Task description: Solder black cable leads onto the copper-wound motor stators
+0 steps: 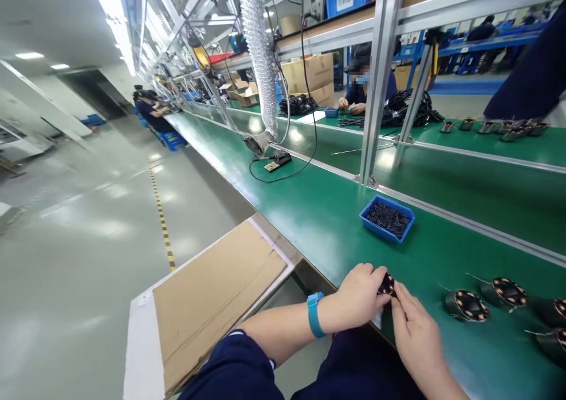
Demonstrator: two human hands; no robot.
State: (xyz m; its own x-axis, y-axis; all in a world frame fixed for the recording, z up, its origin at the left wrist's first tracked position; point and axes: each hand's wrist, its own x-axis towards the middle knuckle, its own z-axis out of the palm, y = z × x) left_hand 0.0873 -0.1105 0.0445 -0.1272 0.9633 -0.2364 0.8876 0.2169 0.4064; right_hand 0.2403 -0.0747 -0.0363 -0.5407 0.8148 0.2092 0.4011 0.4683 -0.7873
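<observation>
My left hand (360,294), with a teal band at its wrist, is closed around a small black motor stator (387,284) with copper windings, just above the bench's front edge. My right hand (414,326) meets it from the other side, thumb and fingers pressed together at the stator's lower right edge. Whether a wire lies between those fingers is hidden. To the right stand similar motor stators (467,306) with thin leads sticking out. Beyond my hands, a blue bin (386,232) holds many short black pieces like sleeving.
A green bench (318,223) runs far ahead. Cardboard (216,294) covers a side surface at left. A soldering-iron-like tool on a stand (278,161) sits below a silver duct (260,52). A metal post (374,93) rises behind the bin. Across the bench a person (360,91) works.
</observation>
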